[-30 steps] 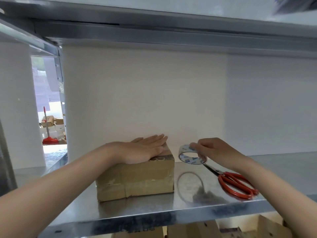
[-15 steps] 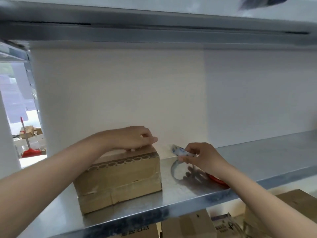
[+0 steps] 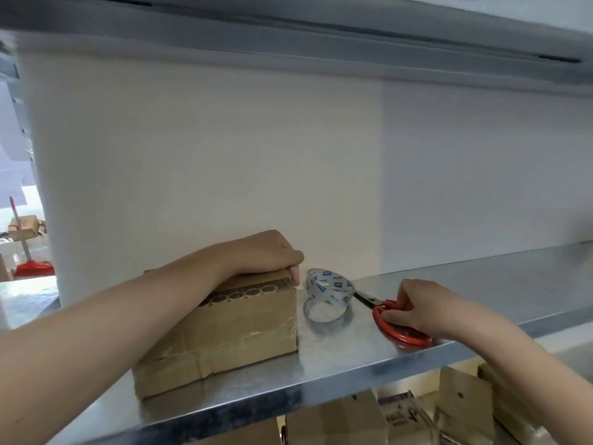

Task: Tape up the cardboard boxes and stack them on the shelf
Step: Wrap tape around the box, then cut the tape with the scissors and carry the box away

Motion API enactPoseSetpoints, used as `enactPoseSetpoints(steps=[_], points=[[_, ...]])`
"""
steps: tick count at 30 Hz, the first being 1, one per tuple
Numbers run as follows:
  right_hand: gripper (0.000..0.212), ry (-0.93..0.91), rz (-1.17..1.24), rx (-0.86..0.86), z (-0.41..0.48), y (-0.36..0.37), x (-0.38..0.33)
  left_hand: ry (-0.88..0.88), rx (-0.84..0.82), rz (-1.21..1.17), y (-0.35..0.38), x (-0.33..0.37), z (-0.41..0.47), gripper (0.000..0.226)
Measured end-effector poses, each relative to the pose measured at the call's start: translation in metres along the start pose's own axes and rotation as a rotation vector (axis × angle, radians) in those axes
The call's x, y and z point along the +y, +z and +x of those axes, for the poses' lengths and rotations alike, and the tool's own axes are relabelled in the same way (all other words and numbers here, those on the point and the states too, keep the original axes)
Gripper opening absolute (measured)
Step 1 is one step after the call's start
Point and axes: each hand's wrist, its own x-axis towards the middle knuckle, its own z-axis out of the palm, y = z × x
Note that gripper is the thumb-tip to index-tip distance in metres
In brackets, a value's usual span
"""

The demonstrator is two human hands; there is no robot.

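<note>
1. Cardboard box (image 3: 224,329): on the metal shelf (image 3: 353,358); your left hand (image 3: 263,255) rests on top, fingers curled over its far right edge.
2. Tape roll (image 3: 330,290): tilted, just right of the box.
3. Scissors (image 3: 406,338): further right of the box; your right hand (image 3: 423,306) has its fingers curled round the red handles.
4. White wall (image 3: 224,155): behind the box.

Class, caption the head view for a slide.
Left hand holds the cardboard box on the shelf; right hand grips red scissors beside the tape roll.
</note>
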Motion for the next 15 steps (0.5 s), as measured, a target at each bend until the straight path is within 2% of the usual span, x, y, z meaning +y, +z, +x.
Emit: enactPoseSetpoints(steps=[4, 6, 8, 10, 12, 13, 15], points=[[0.042, 0.03, 0.004, -0.053, 0.005, -0.012, -0.001, -0.004, 0.005, 0.013, -0.002, -0.002, -0.004, 0.038], [0.036, 0.033, 0.182, -0.069, 0.006, -0.013, 0.004, -0.01, -0.005, -0.006, -0.003, -0.003, -0.004, 0.035], [0.028, 0.007, 0.491, -0.104, -0.002, -0.013, 0.005, -0.015, -0.014, -0.016, -0.004, -0.004, -0.002, 0.034], [0.027, -0.068, 0.864, -0.265, -0.019, -0.013, 0.001, -0.011, -0.029, -0.028, -0.005, -0.005, 0.0, 0.035], [0.04, -0.203, 1.17, -0.563, -0.037, -0.012, -0.008, -0.014, -0.042, -0.055, -0.007, -0.005, 0.001, 0.036], [0.042, -0.268, 1.225, -0.671, -0.044, -0.01, -0.015, -0.017, -0.043, -0.068, -0.008, -0.004, 0.002, 0.037], [0.048, -0.319, 1.252, -0.781, -0.052, -0.008, -0.028, -0.035, -0.05, -0.075, -0.01, -0.004, 0.004, 0.037]])
